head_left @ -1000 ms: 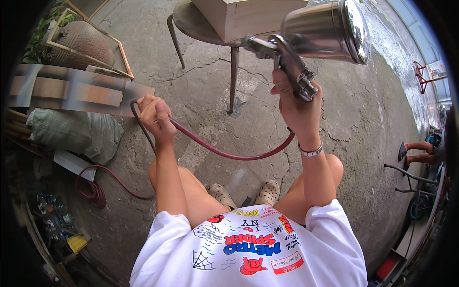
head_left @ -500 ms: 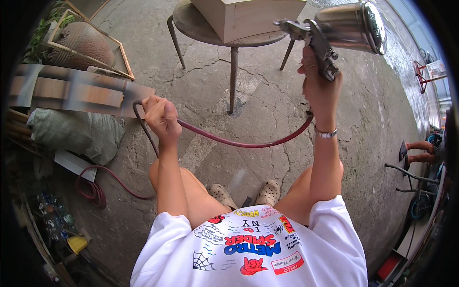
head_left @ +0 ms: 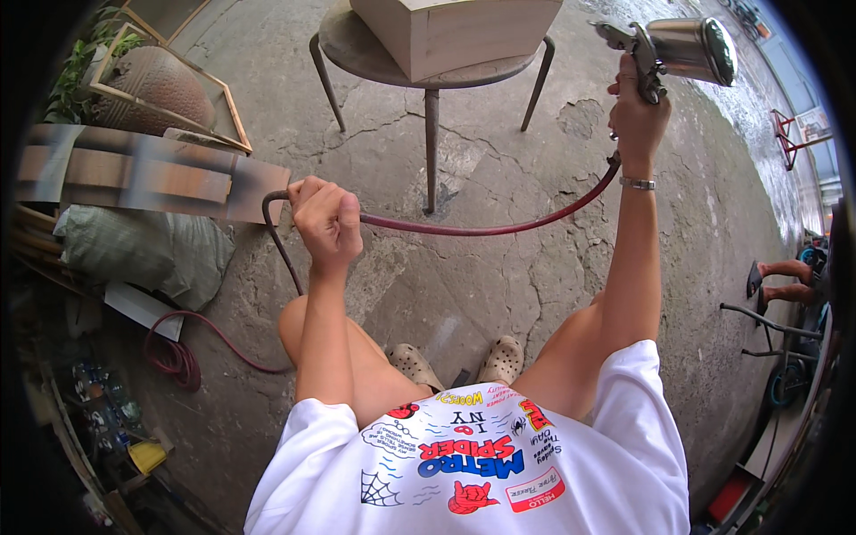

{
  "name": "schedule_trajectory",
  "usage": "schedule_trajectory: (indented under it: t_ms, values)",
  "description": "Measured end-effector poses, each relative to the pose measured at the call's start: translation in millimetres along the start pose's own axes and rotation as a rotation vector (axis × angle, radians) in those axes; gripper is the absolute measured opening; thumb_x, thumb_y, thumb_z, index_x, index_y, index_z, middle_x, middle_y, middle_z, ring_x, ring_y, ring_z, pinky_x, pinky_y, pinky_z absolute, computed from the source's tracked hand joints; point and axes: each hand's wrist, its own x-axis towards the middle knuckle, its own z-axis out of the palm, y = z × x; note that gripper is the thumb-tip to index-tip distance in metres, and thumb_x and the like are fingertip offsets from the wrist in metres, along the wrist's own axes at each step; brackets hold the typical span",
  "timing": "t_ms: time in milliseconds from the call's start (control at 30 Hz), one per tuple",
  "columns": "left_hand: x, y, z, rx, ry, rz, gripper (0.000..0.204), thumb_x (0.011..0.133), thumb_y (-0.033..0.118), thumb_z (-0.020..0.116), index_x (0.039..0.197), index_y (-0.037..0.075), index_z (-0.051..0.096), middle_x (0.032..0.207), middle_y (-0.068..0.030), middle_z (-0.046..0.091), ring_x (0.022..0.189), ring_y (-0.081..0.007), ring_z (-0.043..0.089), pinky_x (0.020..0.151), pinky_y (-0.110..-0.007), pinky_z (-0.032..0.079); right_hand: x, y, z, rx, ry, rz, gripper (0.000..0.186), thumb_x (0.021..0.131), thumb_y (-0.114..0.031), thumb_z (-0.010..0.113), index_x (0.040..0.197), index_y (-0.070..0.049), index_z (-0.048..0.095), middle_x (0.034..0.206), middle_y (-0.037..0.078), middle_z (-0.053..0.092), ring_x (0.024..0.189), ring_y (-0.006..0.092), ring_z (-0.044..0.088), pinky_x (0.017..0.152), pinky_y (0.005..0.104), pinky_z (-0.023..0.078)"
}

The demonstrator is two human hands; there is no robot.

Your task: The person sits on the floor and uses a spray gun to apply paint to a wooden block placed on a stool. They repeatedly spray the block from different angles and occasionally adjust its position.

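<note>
Sprayer far right, gripped by its handle in right hand | hose sags between hands, left hand closed round it | swung far, hose could snag stool leg, jerking sprayer into box

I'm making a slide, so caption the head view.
Metal spray gun in the right grip, dark red hose in the left grip.

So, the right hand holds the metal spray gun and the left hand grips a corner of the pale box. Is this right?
Not quite: the head view shows the left hand gripping the reddish hose, not the pale box. The right hand does hold the metal spray gun.
</note>
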Motion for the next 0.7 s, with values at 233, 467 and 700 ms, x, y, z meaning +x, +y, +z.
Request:
schedule_trajectory:
  t_ms: [233, 467, 700]
  values:
    - [-1.0, -6.1, -1.4, 0.01, 0.043, -0.048, 0.043, 0.098, 0.022, 0.055, 0.059, 0.007, 0.045, 0.057, -0.0047, 0.042, 0.062, -0.0222, 0.044, 0.074, -0.037, 0.031, 5.1, -19.8, -12.6, 0.126, -0.017, 0.047, 0.04, 0.099, -0.039, 0.071, 0.087, -0.001, 0.073, 0.069, 0.005, 0.07, 0.039, 0.0068, 0.051, 0.034, 0.0257, 0.036]
    - [0.6, -13.4, -6.9, 0.01, 0.101, -0.107, 0.047, 0.1, 0.022, 0.048, 0.056, 0.008, 0.044, 0.053, -0.0047, 0.041, 0.062, -0.0225, 0.045, 0.075, -0.037, 0.033, -59.9, -65.6, 0.4, 0.159, -0.226, 0.039, 0.039, 0.098, -0.04, 0.072, 0.086, -0.004, 0.075, 0.062, 0.001, 0.066, 0.041, 0.0049, 0.051, 0.036, 0.024, 0.034]
    - [1.2, -28.6, -17.4, 0.021, 0.168, -0.132, 0.055, 0.103, 0.028, 0.038, 0.052, 0.009, 0.039, 0.049, -0.0044, 0.038, 0.06, -0.024, 0.044, 0.074, -0.038, 0.033, -98.6, -87.8, 17.4, 0.21, -0.351, -0.034, 0.034, 0.098, -0.036, 0.074, 0.094, -0.002, 0.076, 0.067, 0.002, 0.068, 0.053, 0.0055, 0.059, 0.046, 0.0226, 0.041]
